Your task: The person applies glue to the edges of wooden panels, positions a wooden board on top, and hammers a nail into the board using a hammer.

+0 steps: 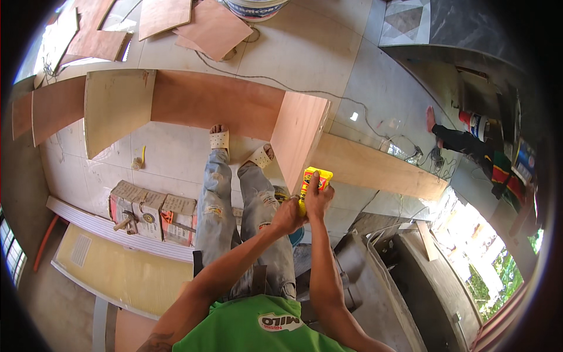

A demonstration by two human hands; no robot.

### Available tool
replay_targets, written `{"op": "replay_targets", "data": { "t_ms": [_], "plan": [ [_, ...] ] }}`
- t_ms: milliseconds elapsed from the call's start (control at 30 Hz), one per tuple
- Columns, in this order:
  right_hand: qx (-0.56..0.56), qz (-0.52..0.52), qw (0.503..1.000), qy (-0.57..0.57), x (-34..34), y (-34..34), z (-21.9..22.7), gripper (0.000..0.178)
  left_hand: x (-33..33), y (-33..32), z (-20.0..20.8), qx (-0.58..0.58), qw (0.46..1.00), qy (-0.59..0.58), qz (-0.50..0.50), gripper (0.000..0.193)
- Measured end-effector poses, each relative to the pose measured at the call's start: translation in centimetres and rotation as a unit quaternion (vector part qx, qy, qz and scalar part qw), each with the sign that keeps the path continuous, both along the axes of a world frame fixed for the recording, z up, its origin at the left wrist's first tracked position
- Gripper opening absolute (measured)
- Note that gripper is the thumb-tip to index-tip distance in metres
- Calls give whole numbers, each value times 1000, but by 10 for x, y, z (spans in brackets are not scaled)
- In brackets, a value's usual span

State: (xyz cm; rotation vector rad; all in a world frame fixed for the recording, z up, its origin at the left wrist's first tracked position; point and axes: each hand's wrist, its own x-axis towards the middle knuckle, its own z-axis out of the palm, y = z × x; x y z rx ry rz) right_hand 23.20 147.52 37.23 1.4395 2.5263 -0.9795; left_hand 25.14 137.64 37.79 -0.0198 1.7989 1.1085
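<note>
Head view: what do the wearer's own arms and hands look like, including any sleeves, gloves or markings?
The left hand and right hand are ungloved, with no watch or wristband visible. Both forearms are uncovered; the left arm bears a dark, tattoo-like marking.

1. Toward four o'clock from centre, our right hand grasps a yellow-and-red container, thumb on top.
2. Our left hand grips its lower end.
3. We see a reddish wooden panel at eleven o'clock.
4. At three, we see another person's dark-trousered leg.
</note>
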Motion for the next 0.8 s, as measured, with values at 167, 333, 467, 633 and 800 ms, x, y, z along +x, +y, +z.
{"op": "replay_targets", "data": {
  "t_ms": [167, 333, 467, 633, 800],
  "plan": [
    [-30, -3, 1000, 6, -1, 4, -6, 49, -1, 3, -2, 7, 1000, -11, 17, 54],
    [-12, 22, 999, 24, -5, 8, -9, 51, -8, 4, 3, 6, 1000, 0, 27, 52],
    [2, 41, 999, -22, -7, 15, -15, 51, -18, 7, 6, 22, 999, -15, 37, 50],
    [-16, 45, 998, -33, -15, 17, -16, 51, -23, 9, 5, 4, 999, -11, 31, 47],
    [22, 94, 995, -34, -18, 31, -20, 51, -26, 17, 2, 43, 996, 4, 74, 42]
  ]
}}
